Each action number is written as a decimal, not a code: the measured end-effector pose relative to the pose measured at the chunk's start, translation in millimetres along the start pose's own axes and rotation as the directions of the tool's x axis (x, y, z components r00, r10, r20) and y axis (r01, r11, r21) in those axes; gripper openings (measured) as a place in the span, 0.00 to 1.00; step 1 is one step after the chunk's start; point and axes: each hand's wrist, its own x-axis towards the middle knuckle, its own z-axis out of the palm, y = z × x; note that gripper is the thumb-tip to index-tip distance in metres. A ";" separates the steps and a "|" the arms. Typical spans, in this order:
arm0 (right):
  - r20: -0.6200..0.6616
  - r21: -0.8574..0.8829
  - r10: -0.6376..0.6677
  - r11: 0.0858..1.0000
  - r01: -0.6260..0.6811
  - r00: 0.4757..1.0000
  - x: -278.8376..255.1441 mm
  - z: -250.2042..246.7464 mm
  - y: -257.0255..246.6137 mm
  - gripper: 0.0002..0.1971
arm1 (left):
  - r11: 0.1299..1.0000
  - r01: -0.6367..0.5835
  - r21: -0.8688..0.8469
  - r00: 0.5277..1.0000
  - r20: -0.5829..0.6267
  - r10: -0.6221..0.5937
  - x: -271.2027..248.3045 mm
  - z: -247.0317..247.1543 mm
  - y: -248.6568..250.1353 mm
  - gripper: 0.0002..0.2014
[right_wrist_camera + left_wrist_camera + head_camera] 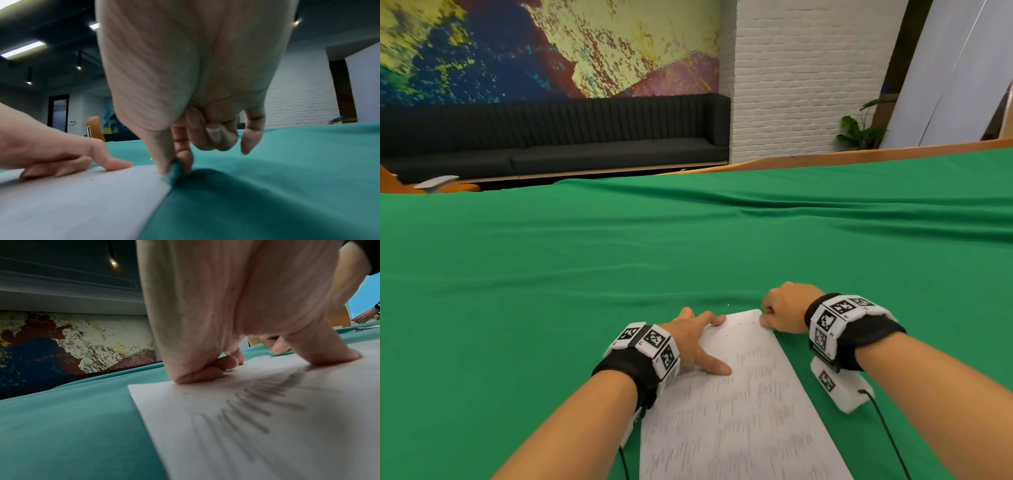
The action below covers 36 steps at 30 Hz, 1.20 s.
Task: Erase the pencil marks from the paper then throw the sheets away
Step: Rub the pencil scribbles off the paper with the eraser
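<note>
A white sheet of paper (739,411) covered with rows of grey pencil scribbles lies on the green cloth in front of me. My left hand (703,342) presses on its far left part with spread straight fingers and thumb, as the left wrist view shows on the paper (246,426). My right hand (770,317) is at the sheet's far right corner. Its thumb and forefinger pinch a small green eraser (174,170) down on the paper's edge (82,203). The eraser (280,353) also shows past my left thumb. The far strip of the sheet looks almost free of marks.
The green cloth (619,257) covers a wide table and lies in folds toward the far side. A black sofa (551,137) and a white brick pillar (808,85) stand behind. Another person's hand (366,318) rests on the far end of the table.
</note>
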 end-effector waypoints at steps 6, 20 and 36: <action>0.010 0.136 -0.146 0.980 0.143 0.989 3.2 7.8 -31.2 0.15 | 1.000 0.001 -0.002 1.000 0.003 -0.001 -0.4 0.3 -0.4 0.47; 0.020 0.134 -0.109 0.985 0.105 0.994 -0.7 5.6 -4.1 0.14 | 1.000 -0.001 0.018 1.000 -0.002 0.001 0.8 0.3 0.7 0.47; -0.175 0.165 -0.117 0.975 0.146 0.978 -6.1 4.6 -5.4 0.15 | 0.999 0.000 0.041 1.000 0.021 0.000 1.1 -2.7 2.3 0.47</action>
